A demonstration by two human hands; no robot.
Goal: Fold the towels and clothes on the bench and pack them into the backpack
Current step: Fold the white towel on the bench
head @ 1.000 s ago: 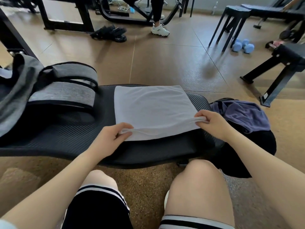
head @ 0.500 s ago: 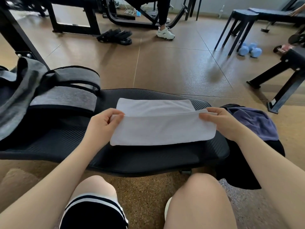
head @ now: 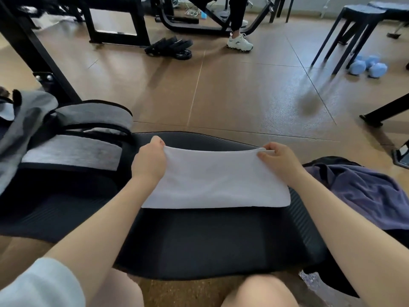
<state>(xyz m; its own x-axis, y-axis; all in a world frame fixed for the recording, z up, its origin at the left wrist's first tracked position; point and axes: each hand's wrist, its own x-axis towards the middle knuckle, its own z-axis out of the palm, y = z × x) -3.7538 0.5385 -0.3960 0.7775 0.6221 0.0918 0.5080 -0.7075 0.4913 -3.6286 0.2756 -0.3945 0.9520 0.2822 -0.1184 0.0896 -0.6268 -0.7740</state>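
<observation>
White towel lies folded in half on the bench; we pinch its far corners with left hand and right hand. Next we probably fold it again, then pack the backpack (left). Purple garment waits beside.

We can read no text, label, brand, number or sign anywhere in this view. The folded white terry towel, the grey fabric backpack with black trim and the crumpled purple garment all show us plain surfaces with no print. The white chunky trainer on the brown floor carries a small dark mark on its side, but it is too small and blurred for us to make out.
</observation>
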